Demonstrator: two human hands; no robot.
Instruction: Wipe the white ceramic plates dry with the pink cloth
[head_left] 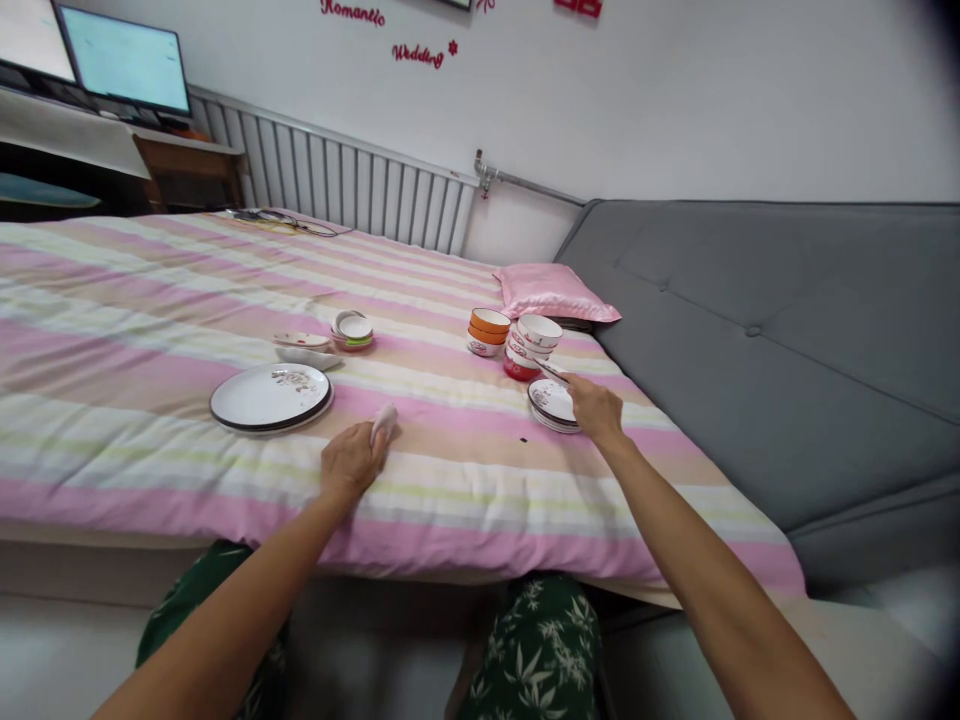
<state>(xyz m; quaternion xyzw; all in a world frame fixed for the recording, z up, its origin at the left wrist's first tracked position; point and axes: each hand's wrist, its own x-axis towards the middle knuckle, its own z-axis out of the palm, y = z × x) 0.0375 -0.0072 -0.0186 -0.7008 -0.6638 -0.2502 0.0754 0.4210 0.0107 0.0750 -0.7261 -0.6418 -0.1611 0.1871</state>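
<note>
My left hand [352, 462] rests on the striped bed cover, fingers curled round a small white cloth [384, 422]. My right hand [595, 408] reaches over a short stack of small white plates [549, 402] at the right side of the bed, fingers bent down onto the top plate's near edge. Just behind those plates stands a tilted stack of red-and-white bowls [531, 345], with orange bowls [488, 330] beside it. A large dark-rimmed white plate [271, 397] lies to the left of my left hand.
Small saucers [353, 330] and a flat dish [301, 341] sit behind the large plate. A pink pillow [553, 293] lies at the far right of the bed. A grey sofa [787, 340] borders the bed on the right. A radiator [337, 185] and monitors [124, 62] stand behind.
</note>
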